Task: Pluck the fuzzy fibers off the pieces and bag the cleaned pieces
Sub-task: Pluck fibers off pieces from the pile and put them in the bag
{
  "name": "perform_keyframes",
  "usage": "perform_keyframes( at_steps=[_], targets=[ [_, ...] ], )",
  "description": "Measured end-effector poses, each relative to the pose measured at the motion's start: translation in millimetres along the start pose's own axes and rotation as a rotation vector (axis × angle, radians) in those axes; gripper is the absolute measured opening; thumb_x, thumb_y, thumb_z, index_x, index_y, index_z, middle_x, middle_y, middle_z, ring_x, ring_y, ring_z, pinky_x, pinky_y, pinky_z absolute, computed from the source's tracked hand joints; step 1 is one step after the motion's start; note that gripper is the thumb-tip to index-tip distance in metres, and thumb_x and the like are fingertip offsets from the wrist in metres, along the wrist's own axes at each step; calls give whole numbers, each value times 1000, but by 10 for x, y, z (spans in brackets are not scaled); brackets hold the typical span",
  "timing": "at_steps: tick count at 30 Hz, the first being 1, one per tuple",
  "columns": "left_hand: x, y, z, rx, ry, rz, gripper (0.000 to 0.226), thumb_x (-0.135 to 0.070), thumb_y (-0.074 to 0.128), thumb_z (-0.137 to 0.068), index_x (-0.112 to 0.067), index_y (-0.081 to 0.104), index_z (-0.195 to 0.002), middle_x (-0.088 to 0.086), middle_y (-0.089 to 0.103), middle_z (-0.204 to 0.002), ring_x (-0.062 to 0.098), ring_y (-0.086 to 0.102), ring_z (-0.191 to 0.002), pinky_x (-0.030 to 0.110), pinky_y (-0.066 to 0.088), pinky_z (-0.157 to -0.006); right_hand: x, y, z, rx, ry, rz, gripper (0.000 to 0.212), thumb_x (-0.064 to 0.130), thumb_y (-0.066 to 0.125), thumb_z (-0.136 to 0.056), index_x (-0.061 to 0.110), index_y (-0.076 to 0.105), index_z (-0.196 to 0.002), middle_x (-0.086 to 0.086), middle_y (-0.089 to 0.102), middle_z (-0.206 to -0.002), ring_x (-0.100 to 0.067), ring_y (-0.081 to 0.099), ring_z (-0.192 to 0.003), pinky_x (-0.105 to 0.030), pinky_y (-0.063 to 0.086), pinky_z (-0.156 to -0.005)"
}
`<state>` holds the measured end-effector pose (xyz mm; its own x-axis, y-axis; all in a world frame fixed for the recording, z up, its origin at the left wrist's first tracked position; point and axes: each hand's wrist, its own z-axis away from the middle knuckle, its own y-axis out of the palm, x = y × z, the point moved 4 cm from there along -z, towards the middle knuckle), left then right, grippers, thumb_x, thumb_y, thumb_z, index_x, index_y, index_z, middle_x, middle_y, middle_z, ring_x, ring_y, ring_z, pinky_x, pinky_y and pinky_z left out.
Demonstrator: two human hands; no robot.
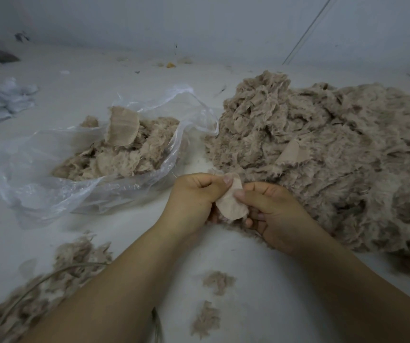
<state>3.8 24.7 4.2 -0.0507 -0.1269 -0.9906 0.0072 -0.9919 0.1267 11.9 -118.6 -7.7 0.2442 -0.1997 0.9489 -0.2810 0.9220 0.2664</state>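
Nearest the camera, 2 small tufts of plucked fiber (pixel 217 282) lie on the pale work surface (pixel 243 256) between the forearms, 1 just beyond the other; to the left of them a loose heap of plucked fuzz (pixel 50 276) spreads toward the bottom-left corner, with a thin cord (pixel 58 271) curving across it.

Just beyond, both hands meet over the surface on 1 small fabric piece (pixel 230 201), its smooth pinkish backing turned up; the left hand (pixel 194 201) has its fingers curled round the piece's left edge, thumb pressed on the top corner; the right hand (pixel 271 209) pinches the right edge between thumb and curled fingers; a fringe of fuzz shows under the piece, below the fingertips.

Further out on the left, a clear plastic bag (pixel 38 184) lies open and crumpled on the surface; inside it sits a mound of bagged pieces (pixel 119 154), 1 of them standing up with its ribbed backing facing the camera; the bag is near the hands but not touching them.

To the right, a large pile of fuzzy pieces (pixel 323 149) fills most of that side, its near edge just beside the right hand; 1 piece in it shows its smooth backing.

Farthest away, white crumpled material (pixel 3 100) lies at the left edge, and a few small scraps (pixel 170 64) sit by the base of the wall (pixel 199 26).
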Motion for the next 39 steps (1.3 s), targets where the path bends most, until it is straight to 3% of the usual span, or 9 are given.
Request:
perform_keyframes(
  at_steps=[6, 11, 15, 17, 20, 22, 25, 28, 39],
  targets=[
    [9, -76, -41, 32, -98, -83, 57, -65, 56, -86, -16, 67, -59, 11, 54, -48, 21, 42, -33, 20, 29, -37, -18, -15, -9, -33, 15, -52, 30, 24, 70, -71, 1, 63, -90, -25, 49, -84, -19, 40, -59, -19, 43, -42],
    [-39, -52, -25, 104, -4, -54, 34, -21, 60, -95, 5, 61, -73, 6, 49, -44, 13, 33, -27, 15, 23, -34, -16, -10, -9, -27, -5, -80, 24, 29, 65, -78, 6, 61, -82, 0, 46, -51, -6, 41, -42, -19, 41, -42],
    [-323, -295, -88, -150, 320, 473, 12, -7, 50, -99, -5, 59, -106, 12, 67, -96, 22, 68, -67, 27, 53, -51, -9, -7, -18, -49, 2, -107, 21, 28, 63, -82, 13, 62, -67, 4, 30, -51, -4, 29, -39, -19, 41, -43],
    [-278, -304, -117, -155, 297, 503, 34, -1, 54, -96, -7, 48, -128, 13, 63, -113, 27, 70, -89, 34, 58, -67, -7, 0, -17, -48, 11, -134, 20, 29, 64, -79, 11, 62, -70, 4, 30, -52, -4, 28, -39, -19, 41, -43],
    [-107, -195, -124, -221, 202, -195, 16, -3, 64, -90, -11, 64, -104, 2, 63, -82, 18, 61, -64, 22, 49, -53, -6, 7, -21, -50, 21, -138, 23, 23, 60, -89, 11, 61, -70, 2, 28, -53, -4, 27, -39, -20, 41, -43],
    [-7, -106, -156, -174, 196, -704, 24, -17, 71, -86, -17, 65, -110, -3, 60, -95, 13, 59, -70, 19, 47, -63, -5, 10, -21, -53, 22, -135, 26, 19, 56, -95, 9, 59, -72, 2, 29, -53, -4, 26, -38, -20, 41, -42],
    [45, -64, -195, -110, 182, -841, 47, -24, 73, -84, -16, 58, -128, 2, 60, -112, 20, 65, -91, 35, 53, -85, 1, 16, -17, -59, 18, -128, 26, 17, 54, -98, 7, 58, -74, 3, 31, -51, -4, 28, -38, -20, 42, -42],
    [25, -52, -199, -79, 231, -884, 7, -15, 70, -84, -11, 68, -89, -1, 63, -75, 22, 63, -72, 42, 55, -70, 0, 12, -17, -74, 21, -122, 22, 15, 52, -99, 4, 60, -82, 4, 34, -50, -4, 30, -37, -19, 42, -42],
    [-90, -41, -90, -68, 201, 77, 25, 1, 48, -98, -15, 53, -79, 2, 56, -58, 17, 48, -52, 27, 40, -50, 9, 17, -15, -123, 58, -195, 20, 12, 54, -99, 11, 55, -79, 5, 37, -49, -3, 33, -35, -19, 42, -40]
  ],
)
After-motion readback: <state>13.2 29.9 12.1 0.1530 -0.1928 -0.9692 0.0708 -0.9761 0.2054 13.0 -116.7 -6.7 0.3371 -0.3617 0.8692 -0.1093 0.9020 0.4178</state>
